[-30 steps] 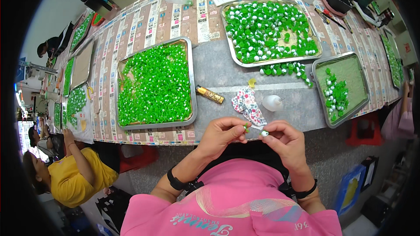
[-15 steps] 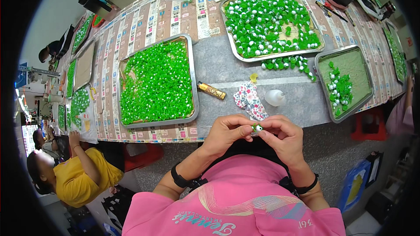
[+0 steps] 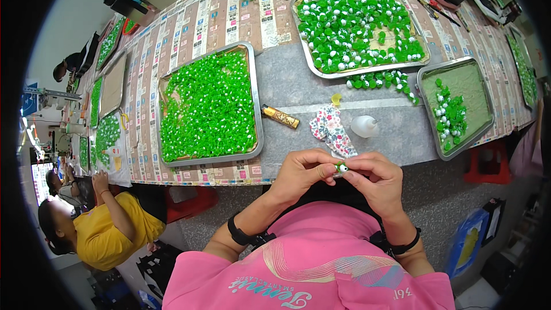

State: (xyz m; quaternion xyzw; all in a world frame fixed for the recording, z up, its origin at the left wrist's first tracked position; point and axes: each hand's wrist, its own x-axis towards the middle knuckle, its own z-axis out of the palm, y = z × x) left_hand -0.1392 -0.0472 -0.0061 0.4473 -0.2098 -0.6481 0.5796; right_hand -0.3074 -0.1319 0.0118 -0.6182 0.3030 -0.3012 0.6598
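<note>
My left hand (image 3: 301,177) and my right hand (image 3: 377,179) meet in front of my chest, just off the table's near edge. Both pinch a small green piece with a white, dark-spotted eyeball (image 3: 342,168) between thumbs and fingertips. Part of the piece is covered by the fingers. Just beyond the hands lies a crumpled floral cloth (image 3: 332,130), with a small yellow piece (image 3: 336,99) at its far end. A white squeeze bottle (image 3: 364,126) with a thin tip stands to the cloth's right.
Left is a tray (image 3: 257,97) of small green pieces; far right, a tray (image 3: 321,73) of green-and-white eyeball pieces, some spilled in front (image 3: 381,80). A smaller tray (image 3: 484,74) holds several more. A brown-gold tube (image 3: 280,117) lies mid-table. A person in yellow (image 3: 117,229) sits left.
The view has shifted slightly. Both hands still pinch the eyeball piece, and its white eye appears turned a little between the fingertips.
</note>
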